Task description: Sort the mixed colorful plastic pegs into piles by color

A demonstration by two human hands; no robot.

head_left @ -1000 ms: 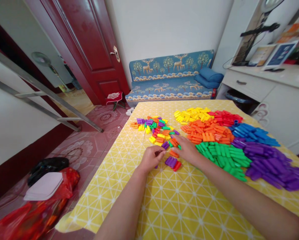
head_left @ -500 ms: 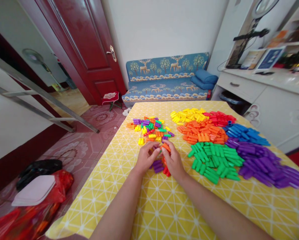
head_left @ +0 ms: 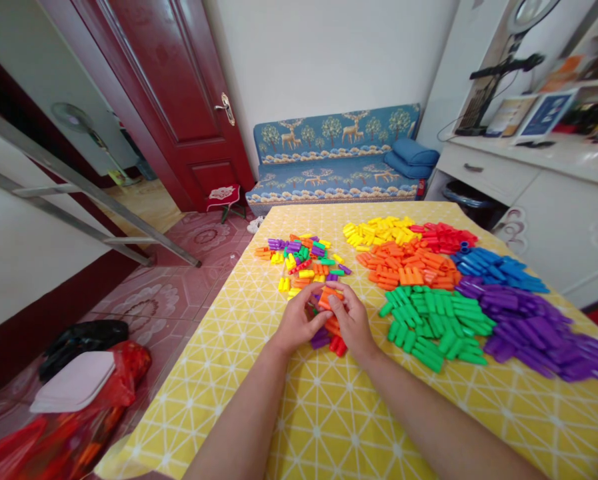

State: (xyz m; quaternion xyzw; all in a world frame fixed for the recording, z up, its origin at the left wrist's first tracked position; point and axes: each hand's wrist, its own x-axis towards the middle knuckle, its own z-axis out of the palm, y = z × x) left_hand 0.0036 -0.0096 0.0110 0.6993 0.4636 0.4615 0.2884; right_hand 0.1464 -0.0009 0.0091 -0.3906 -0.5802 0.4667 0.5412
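Both hands meet above the near side of a mixed pile. Fingers and thumb of my right hand (head_left: 353, 317) are closed on an orange plastic tube block (head_left: 330, 297). My left hand (head_left: 297, 320) is curled around the left side of the same block, fingertips at its far edge. Beneath and just behind the hands lie purple tube blocks (head_left: 320, 338) and red tube blocks (head_left: 338, 345), partly hidden by the fingers. Beyond the hands spreads a mixed-colour pile (head_left: 303, 257) of similar blocks.
Single-colour piles lie to the right: yellow (head_left: 379, 231), red (head_left: 443, 237), orange (head_left: 409, 263), blue (head_left: 501, 269), green (head_left: 436, 323) and purple (head_left: 533, 327). A patterned yellow cloth (head_left: 219, 373) covers the table. A blue sofa (head_left: 329, 157) stands behind; bags (head_left: 129, 373) sit on the floor at left.
The orange block has turned in the hands and now shows its broad side. Both hands have shifted slightly, and the camera view has moved a little.
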